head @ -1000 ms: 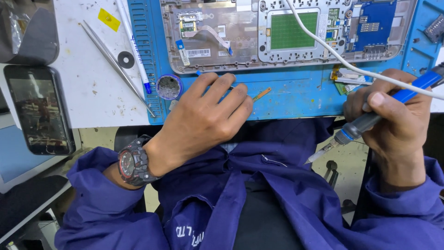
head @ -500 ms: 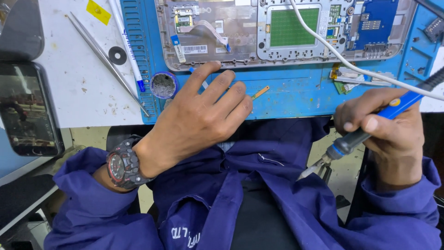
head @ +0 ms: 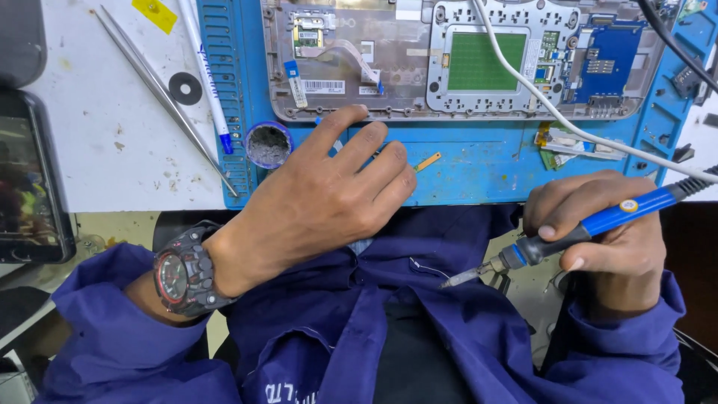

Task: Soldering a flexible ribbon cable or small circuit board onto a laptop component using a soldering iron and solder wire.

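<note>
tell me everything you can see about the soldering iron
The soldering iron has a blue handle with a yellow ring, a black rubbery grip and a thin metal tip. The right hand holds it like a pen, tilted, tip pointing down-left over the person's lap, off the blue mat. Its dark cord runs off to the right. The tip touches nothing visible.

My left hand [head: 329,198] has slid up the blue silicone repair mat [head: 479,168]: a second ago its fingers [head: 351,120] lay short of the opened grey laptop base [head: 351,60], and now the forefinger tip touches that base's lower edge, just beside the small round tin of grey paste [head: 268,145]. My right hand [head: 598,239] has dropped lower and nearer my chest, and the blue-handled soldering iron [head: 568,236] in it has swung with it, so its metal tip now points down-left over my dark blue jacket [head: 359,329], off the worktop.
</note>
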